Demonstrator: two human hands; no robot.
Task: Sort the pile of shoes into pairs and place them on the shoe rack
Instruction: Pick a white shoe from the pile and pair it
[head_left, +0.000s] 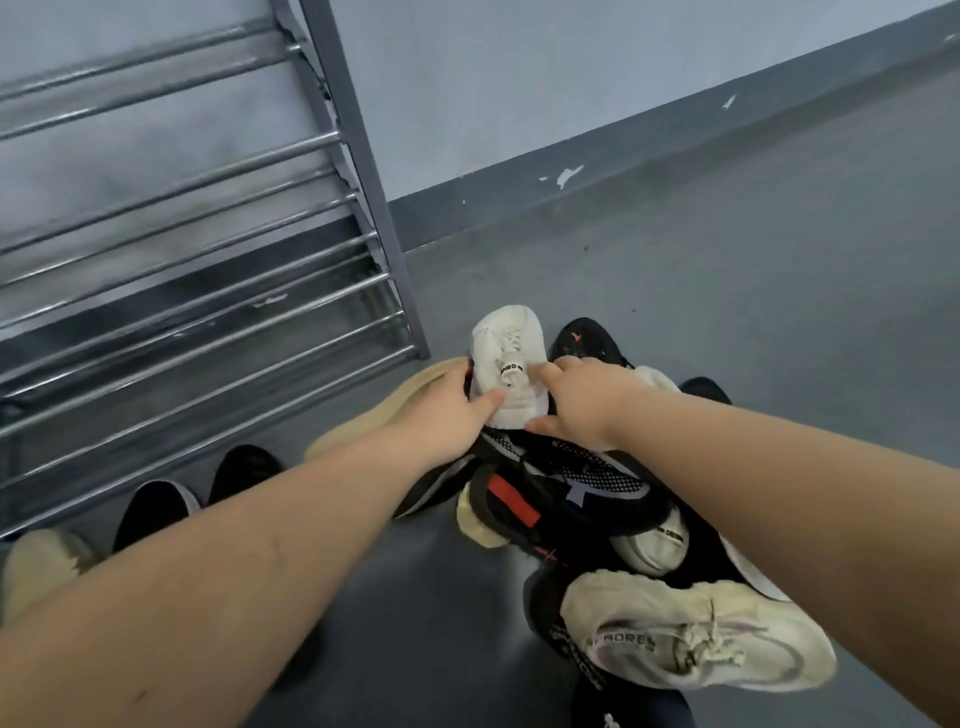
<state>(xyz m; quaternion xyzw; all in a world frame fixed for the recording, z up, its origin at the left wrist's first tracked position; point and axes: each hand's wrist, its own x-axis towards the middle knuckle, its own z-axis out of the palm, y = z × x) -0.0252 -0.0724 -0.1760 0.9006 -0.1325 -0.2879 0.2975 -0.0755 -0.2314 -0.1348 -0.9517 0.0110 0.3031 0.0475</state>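
Observation:
A white sneaker (506, 353) stands at the far side of the shoe pile, toe pointing away. My left hand (441, 415) presses on its left side, thumb on the heel. My right hand (576, 400) grips its right side with a finger on the tongue. Below them lies a black mesh sneaker with a red patch (566, 493). A cream laced sneaker (696, 634) lies nearest me. A tan shoe (358, 421) lies under my left wrist. The metal shoe rack (208, 291) stands at the left with bare bars.
Two black shoes (156, 509) and a tan shoe (41, 566) line up on the floor in front of the rack. Another black shoe (587, 338) lies behind the pile. A grey wall with a dark skirting (623, 150) runs behind; grey floor lies to the right.

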